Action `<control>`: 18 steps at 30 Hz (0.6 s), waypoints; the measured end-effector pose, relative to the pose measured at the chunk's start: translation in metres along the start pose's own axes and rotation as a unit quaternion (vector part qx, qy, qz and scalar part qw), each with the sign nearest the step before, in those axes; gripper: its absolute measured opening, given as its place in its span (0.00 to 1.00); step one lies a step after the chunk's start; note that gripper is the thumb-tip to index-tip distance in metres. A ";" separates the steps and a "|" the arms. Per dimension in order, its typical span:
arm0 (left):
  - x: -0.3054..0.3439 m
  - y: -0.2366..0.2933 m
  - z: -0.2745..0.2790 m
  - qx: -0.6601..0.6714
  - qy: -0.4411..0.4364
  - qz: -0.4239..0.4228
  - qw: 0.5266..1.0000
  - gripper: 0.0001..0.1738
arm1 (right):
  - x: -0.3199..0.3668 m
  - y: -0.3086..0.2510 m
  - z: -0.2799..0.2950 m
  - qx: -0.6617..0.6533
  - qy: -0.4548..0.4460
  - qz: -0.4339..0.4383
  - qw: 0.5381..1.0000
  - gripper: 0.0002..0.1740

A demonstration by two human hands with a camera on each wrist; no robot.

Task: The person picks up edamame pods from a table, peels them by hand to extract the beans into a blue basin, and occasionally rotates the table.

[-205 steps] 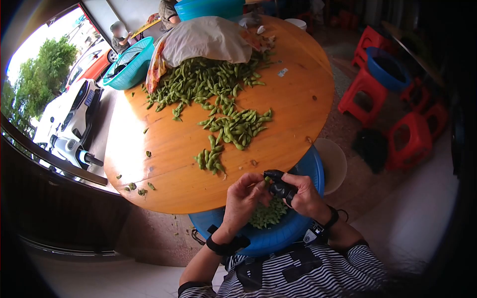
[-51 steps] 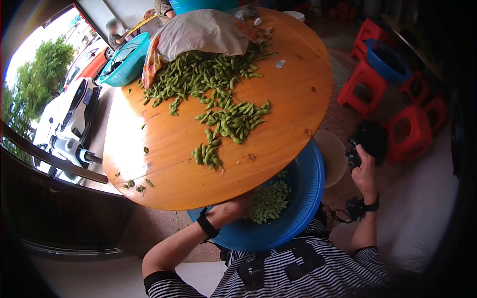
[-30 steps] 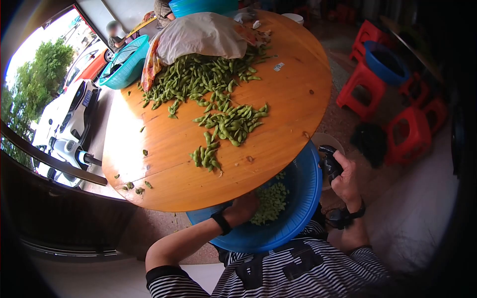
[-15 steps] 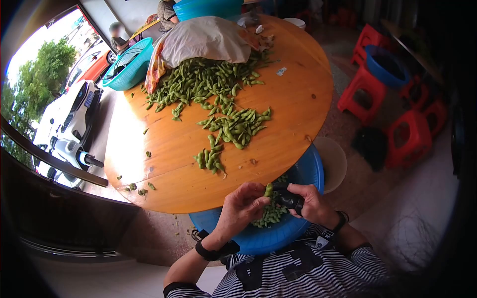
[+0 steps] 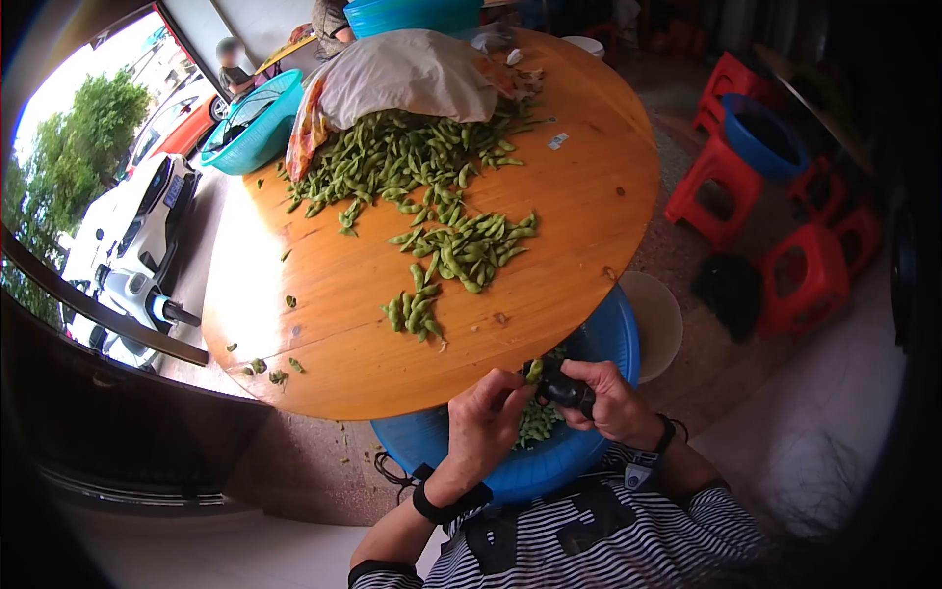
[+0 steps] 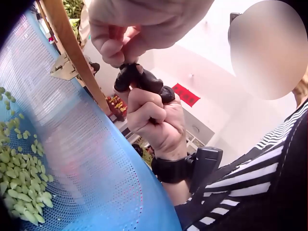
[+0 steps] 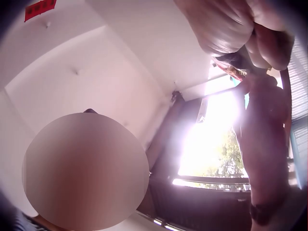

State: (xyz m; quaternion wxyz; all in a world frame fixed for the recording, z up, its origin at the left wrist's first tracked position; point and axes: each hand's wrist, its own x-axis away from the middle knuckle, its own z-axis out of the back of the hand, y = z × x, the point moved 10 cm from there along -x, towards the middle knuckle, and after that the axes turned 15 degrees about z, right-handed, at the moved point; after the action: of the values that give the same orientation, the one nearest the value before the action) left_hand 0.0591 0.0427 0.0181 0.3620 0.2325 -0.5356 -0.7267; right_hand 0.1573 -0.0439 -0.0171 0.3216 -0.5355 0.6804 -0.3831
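Observation:
Above the blue basin, my left hand pinches a green pod between thumb and fingers. My right hand meets it from the other side, its black-covered fingers pressed against the pod. In the left wrist view, the right hand has black coverings on some fingers and the others curled, just under the left hand. Shelled green beans lie in the basin. The right wrist view shows the hands only in part, with the pod not discernible.
A round wooden table overhangs the basin, bearing heaped pods partly under a pale cloth. A pale bucket stands right of the basin. Red stools are farther right; a teal basket is at the far left.
From apart, the left hand low in the basin and the right out at its side, both hands have come together around a pod. Over the last half second the left hand has shifted slightly.

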 end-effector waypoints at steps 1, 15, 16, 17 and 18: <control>-0.001 0.000 0.000 0.000 -0.001 0.000 1.000 0.04 | 0.001 0.000 0.003 0.018 0.009 -0.001 1.000 0.20; 0.003 -0.018 -0.041 0.358 -0.275 0.214 0.866 0.13 | 0.006 -0.007 0.002 -0.045 -0.034 -0.013 0.998 0.17; 0.001 -0.018 -0.041 0.358 -0.275 0.214 0.866 0.13 | 0.001 -0.023 0.005 0.155 -0.019 0.033 0.987 0.15; -0.004 -0.011 -0.033 0.188 -0.237 0.139 0.943 0.15 | -0.004 -0.033 0.003 0.261 -0.018 0.173 0.950 0.18; -0.006 -0.002 -0.027 0.009 -0.188 0.059 0.980 0.17 | -0.004 -0.036 0.004 0.260 -0.019 0.173 0.950 0.18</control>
State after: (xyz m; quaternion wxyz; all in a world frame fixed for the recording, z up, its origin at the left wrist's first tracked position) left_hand 0.0820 0.0313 0.0076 0.2946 0.0632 -0.6136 -0.7299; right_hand 0.1786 -0.0455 0.0118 0.5240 -0.3149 0.6328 -0.4752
